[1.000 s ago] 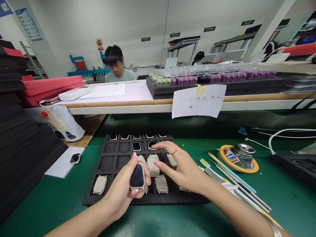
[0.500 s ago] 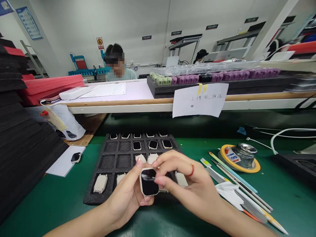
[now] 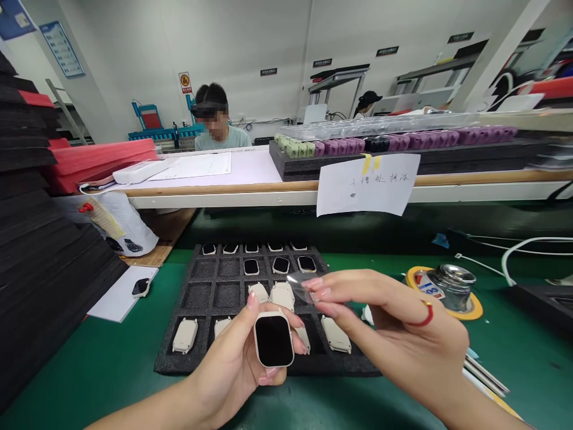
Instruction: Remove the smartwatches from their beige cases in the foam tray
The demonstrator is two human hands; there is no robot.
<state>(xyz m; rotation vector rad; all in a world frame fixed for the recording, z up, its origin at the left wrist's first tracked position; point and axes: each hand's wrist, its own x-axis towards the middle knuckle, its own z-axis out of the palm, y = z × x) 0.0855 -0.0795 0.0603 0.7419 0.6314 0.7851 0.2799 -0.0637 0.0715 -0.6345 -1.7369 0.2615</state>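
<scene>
Head view: left hand (image 3: 239,364) clasps black-screened cream watch (image 3: 274,341); right hand (image 3: 394,325) pinches clear film (image 3: 301,288).

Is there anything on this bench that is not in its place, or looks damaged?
One watch lies on the white sheet, outside the black foam tray that holds most of the others; perhaps deliberate. I see no damage or spill.

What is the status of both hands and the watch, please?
Left hand: holding watch, screen up. Right hand: pinching clear film, off the watch. Nothing between hands and watch screen.
</scene>
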